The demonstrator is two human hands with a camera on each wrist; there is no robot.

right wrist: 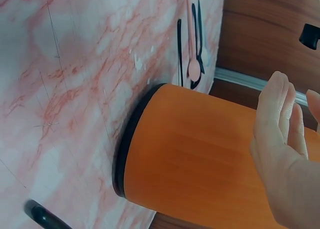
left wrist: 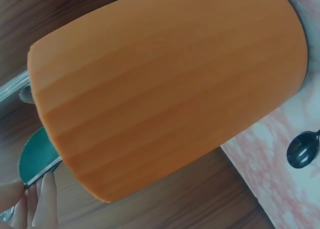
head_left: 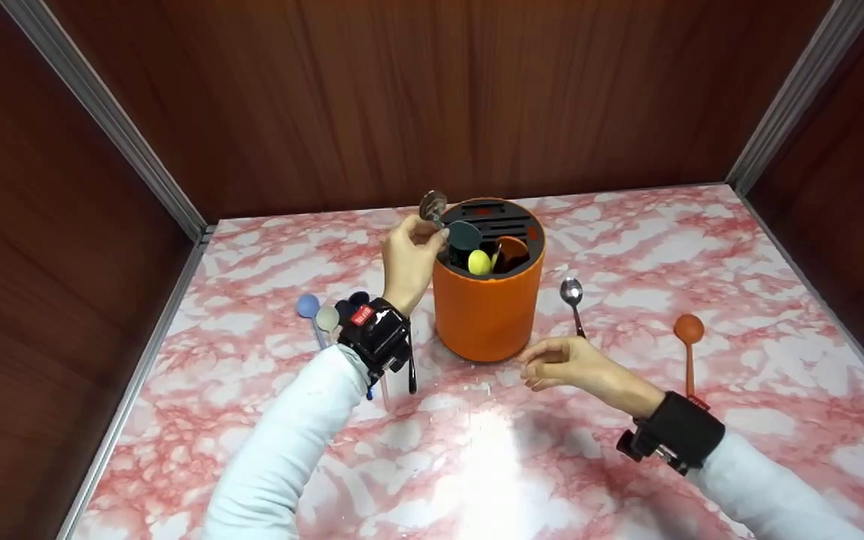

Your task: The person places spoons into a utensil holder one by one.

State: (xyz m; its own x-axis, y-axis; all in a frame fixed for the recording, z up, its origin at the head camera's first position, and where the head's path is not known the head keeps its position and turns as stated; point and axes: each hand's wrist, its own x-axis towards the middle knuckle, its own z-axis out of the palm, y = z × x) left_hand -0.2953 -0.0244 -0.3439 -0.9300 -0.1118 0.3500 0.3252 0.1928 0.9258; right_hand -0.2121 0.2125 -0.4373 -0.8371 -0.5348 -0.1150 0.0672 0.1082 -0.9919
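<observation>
My left hand [head_left: 411, 259] pinches a metal spoon [head_left: 433, 205] by its handle at the left rim of an orange utensil holder [head_left: 486, 319]. Its bowl points up, and the left wrist view shows the handle meeting the rim. The handle's lower end is hidden. Inside the holder stand a dark teal spoon [head_left: 465, 235], a yellow utensil [head_left: 479, 262] and an orange utensil [head_left: 512, 251]. Fingers loosely bent and holding nothing, my right hand [head_left: 571, 366] hovers by the holder's lower right side. Nearest to it lies another metal spoon [head_left: 571, 291].
An orange spoon [head_left: 689, 328] lies at the right of the marbled table [head_left: 432, 457]. Left of the holder are a blue spoon [head_left: 307, 304], a pale green spoon [head_left: 328, 318] and several darker utensils, partly hidden by my left wrist. Wooden panels [head_left: 432, 105] enclose the back and sides.
</observation>
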